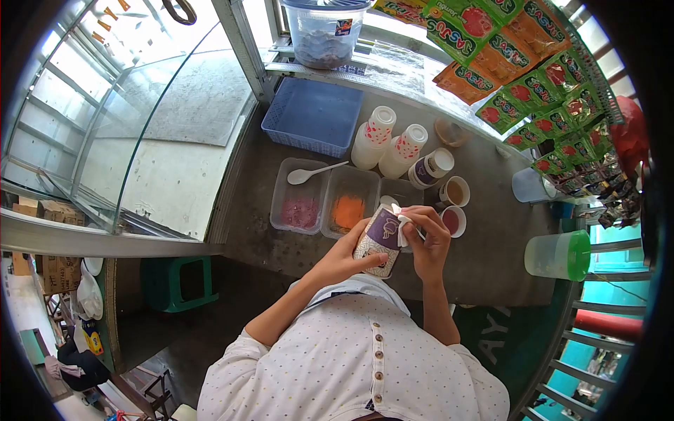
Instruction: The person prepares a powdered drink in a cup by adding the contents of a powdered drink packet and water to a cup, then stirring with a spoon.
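A: What does each hand hold now?

B: The left hand (pixel 342 257) is closed around the patterned cup (pixel 380 237), which has a purple band. The cup is tilted, near the centre of the frame, in front of the shirt (pixel 337 340). The right hand (pixel 432 247) pinches a thin white piece (pixel 403 231) against the side of the cup. It may be tissue, but I cannot tell surely.

A: Which step is in hand, in your opinion?

B: I judge it is handwork on the outside of the cup, perhaps wiping near its upper end. The inside of it I cannot see.

A: And what would a next move call for?

B: A steady but soft left grip, I think, because such a wall may bend, and light pressure from the right fingers.

A: What is around?

B: On the counter (pixel 491 242), just beyond the hands, are the tub with pink powder (pixel 286 188) and the tub with orange powder (pixel 359 184). A white spoon (pixel 300 176) lies over the pink one. Right of centre stand a cup with brown contents (pixel 455 191) and one with red contents (pixel 453 221).
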Action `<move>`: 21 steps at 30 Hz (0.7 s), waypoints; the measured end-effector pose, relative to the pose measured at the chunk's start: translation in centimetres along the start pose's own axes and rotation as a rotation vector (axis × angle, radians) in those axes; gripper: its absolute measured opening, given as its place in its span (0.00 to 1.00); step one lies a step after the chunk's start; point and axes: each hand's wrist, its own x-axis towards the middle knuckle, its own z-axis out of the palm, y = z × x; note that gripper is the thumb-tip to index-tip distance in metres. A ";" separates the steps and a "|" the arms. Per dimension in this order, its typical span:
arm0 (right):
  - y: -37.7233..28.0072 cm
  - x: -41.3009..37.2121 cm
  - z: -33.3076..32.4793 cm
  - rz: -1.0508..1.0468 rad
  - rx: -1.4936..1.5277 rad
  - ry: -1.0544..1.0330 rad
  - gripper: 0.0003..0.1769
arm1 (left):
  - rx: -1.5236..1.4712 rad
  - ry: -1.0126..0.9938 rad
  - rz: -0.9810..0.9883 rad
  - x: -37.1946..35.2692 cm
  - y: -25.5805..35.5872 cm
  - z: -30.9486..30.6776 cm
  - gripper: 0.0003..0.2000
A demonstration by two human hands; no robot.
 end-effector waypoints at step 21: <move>0.3 -0.3 -1.7 0.306 0.586 0.155 0.13 | -0.608 -0.253 -0.172 0.3 -2.0 -1.6 0.39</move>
